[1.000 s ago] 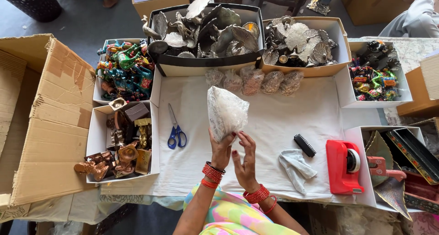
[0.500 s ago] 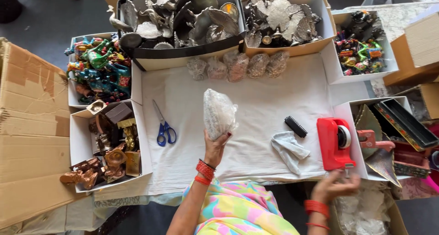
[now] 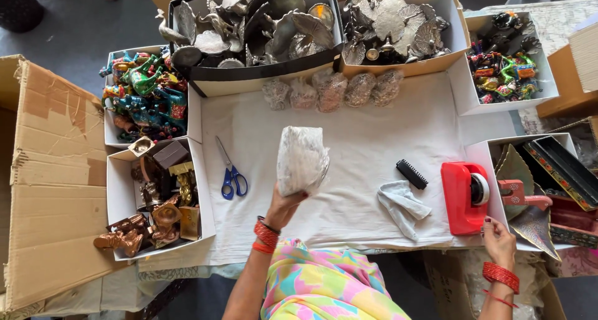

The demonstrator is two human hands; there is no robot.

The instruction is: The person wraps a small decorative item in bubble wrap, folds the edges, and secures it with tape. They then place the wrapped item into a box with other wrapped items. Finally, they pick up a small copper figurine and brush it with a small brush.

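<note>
Change since half a second ago: the right hand [image 3: 498, 240], then low and blurred beneath the table edge, has risen to the near corner of the red plastic tape dispenser [image 3: 466, 197]; the left hand [image 3: 283, 203] has kept its hold throughout. Left to right: blue-handled steel scissors [image 3: 232, 172] lie on the white cloth [image 3: 374, 133] at 9 o'clock of the bundle. The left hand, wrist ringed with red bangles, is raised with fingers curled and pressed around the lower end of the white plastic-wrapped bundle [image 3: 301, 159], held upright above the cloth's centre. At 3 o'clock of the bundle lie a black ridged comb [image 3: 412, 174] and a crumpled pale rag [image 3: 403, 207]. The right hand's fingers are loosely bent, tips at the dispenser's base; whether they grip anything cannot be told
</note>
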